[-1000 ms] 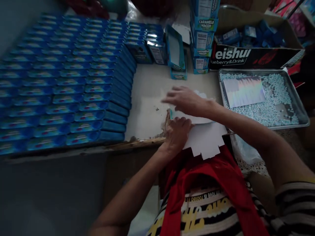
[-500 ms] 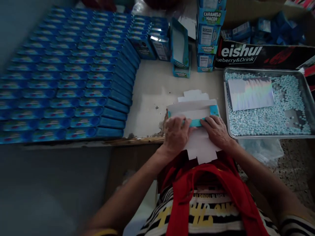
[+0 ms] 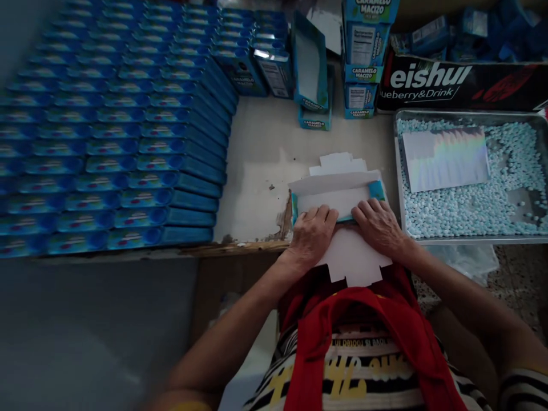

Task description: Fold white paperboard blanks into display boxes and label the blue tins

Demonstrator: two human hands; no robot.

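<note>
A partly folded carton [image 3: 331, 201], white inside and blue outside, lies at the table's front edge with its side walls raised. My left hand [image 3: 314, 233] is closed over the left part of its near wall, fingers curled inside and thumb hidden. On the right part of that same wall my right hand [image 3: 378, 226] is closed likewise, fingers bent over the edge. A notched white cardboard flap [image 3: 358, 265] hangs toward my lap, below the hands. Beyond the carton, another stepped white flap [image 3: 338, 162] lies on the table.
Rows of blue cartons [image 3: 115, 148] fill the left side. At the back stand an open blue carton [image 3: 310, 68] and stacked Caramelo Macizo boxes [image 3: 362, 65]. To the right lies a metal tray [image 3: 399, 188] of pale blue candies with a shiny sheet [image 3: 445, 160], before a black box [image 3: 466, 88].
The near wall of the carton, showing blue between my hands before, now stands more upright, and more of the white inside shows. Both hands stay on it. The view has shifted slightly.
</note>
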